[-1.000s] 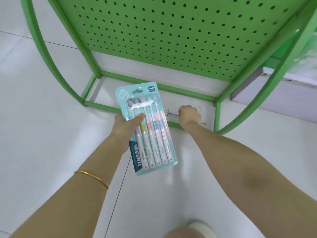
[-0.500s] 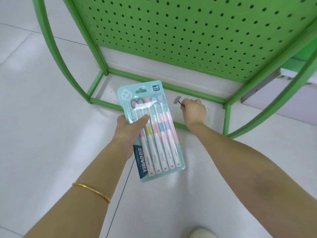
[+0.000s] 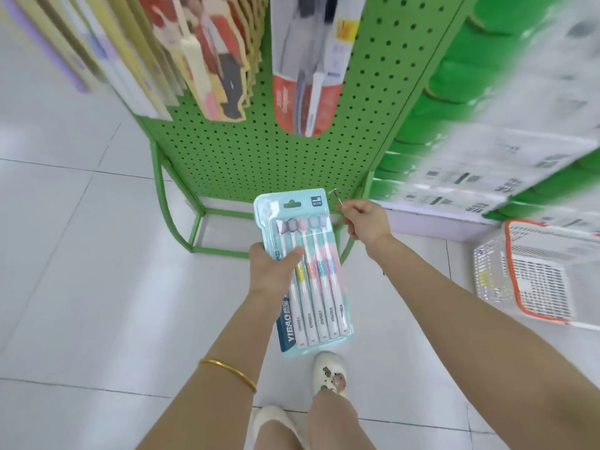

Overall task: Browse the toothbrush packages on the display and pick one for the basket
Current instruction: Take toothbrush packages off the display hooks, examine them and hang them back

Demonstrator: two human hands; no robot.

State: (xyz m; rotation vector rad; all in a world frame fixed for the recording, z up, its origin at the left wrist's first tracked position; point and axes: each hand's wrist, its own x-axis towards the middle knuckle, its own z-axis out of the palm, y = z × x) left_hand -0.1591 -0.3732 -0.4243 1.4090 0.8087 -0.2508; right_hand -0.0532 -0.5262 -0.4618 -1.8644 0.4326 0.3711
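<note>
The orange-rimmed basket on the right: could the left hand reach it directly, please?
Probably not directly: the left hand, gripping the toothbrush pack, has the right forearm stretched between it and the orange-rimmed basket.

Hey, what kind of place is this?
Probably a shop aisle: a green pegboard rack hung with carded packages, a white shopping basket on the floor, and a toothbrush pack gripped in the left hand.

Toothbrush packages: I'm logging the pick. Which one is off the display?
The teal five-brush pack, gripped by the left hand; the red-and-grey pack hangs on the pegboard.
</note>
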